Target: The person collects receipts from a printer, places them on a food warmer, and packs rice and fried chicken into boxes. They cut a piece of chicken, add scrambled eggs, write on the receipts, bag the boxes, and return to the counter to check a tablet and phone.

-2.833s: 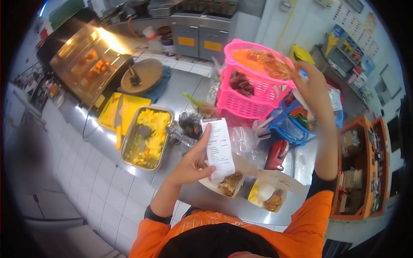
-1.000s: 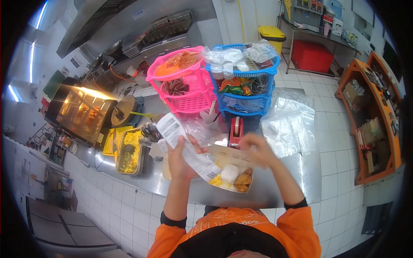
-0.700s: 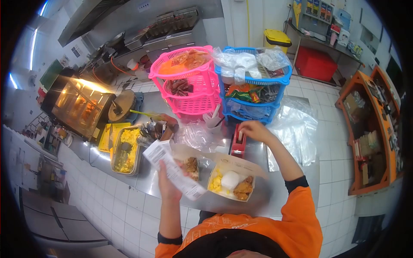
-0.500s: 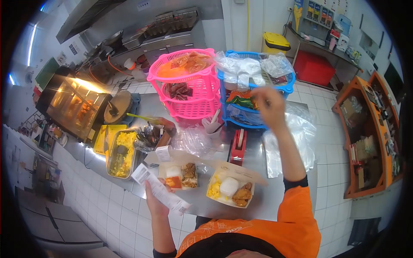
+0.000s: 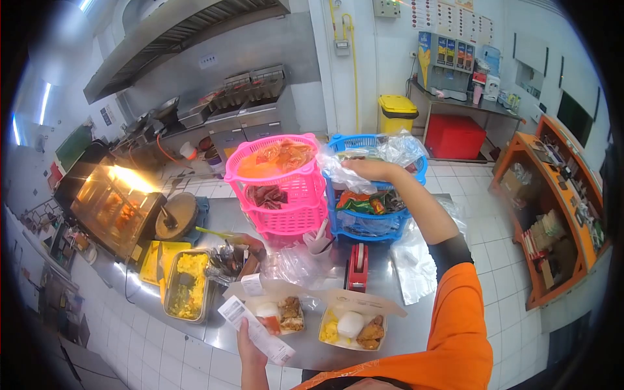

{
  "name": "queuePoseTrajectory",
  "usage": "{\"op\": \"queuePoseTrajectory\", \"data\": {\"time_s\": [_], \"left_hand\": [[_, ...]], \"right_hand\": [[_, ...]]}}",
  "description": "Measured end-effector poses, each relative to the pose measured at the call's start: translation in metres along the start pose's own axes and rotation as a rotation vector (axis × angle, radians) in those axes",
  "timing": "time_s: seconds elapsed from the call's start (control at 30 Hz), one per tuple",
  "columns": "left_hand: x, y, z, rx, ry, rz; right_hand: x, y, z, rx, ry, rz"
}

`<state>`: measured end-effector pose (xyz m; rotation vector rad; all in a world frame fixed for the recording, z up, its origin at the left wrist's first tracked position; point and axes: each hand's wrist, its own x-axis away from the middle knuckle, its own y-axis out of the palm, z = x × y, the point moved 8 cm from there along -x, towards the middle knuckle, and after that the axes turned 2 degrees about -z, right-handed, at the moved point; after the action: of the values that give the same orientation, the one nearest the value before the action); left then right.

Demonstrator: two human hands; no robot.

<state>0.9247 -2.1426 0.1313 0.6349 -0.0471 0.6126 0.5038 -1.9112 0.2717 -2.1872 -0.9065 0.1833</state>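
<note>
My left hand (image 5: 250, 344) holds a long printed paper slip (image 5: 259, 330) at the near edge of the steel table. Just beyond it stands an open box (image 5: 290, 314) with rice, chicken and an orange-red item. To its right another open box (image 5: 351, 326) holds rice, yellow egg and chicken. My right hand (image 5: 364, 169) reaches to the top tier of the blue basket rack (image 5: 416, 172), its fingers closed on a clear plastic bag (image 5: 342, 174). A pink basket rack (image 5: 284, 214) stands left of the blue one.
A metal tray of yellow egg (image 5: 189, 285) sits at the left, near a lit food warmer (image 5: 116, 207). A red tape dispenser (image 5: 357, 266) stands behind the boxes. Plastic sheets (image 5: 414, 263) lie at the right. An orange shelf (image 5: 552, 208) stands farther right.
My right hand has moved left and up to the top of the blue rack and taken hold of a plastic bag. The view has tilted up. The slip stays in my left hand.
</note>
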Motion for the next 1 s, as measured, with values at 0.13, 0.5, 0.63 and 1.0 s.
{"op": "queuePoseTrajectory", "data": {"time_s": [0.13,0.5,0.63,1.0], "left_hand": [[-0.004,-0.031,-0.012,0.000,-0.025,0.043],[0.008,-0.029,-0.002,0.036,0.022,0.037],[0.021,-0.043,0.005,0.009,0.075,0.098],[0.096,-0.066,0.010,-0.080,0.126,0.308]], "right_hand": [[-0.013,-0.049,0.016,-0.164,-0.093,0.321],[-0.001,-0.091,0.012,0.506,-0.193,0.884],[0.065,-0.116,-0.009,0.128,-0.360,1.335],[0.226,0.120,-0.083,-0.176,-0.447,0.079]]}}
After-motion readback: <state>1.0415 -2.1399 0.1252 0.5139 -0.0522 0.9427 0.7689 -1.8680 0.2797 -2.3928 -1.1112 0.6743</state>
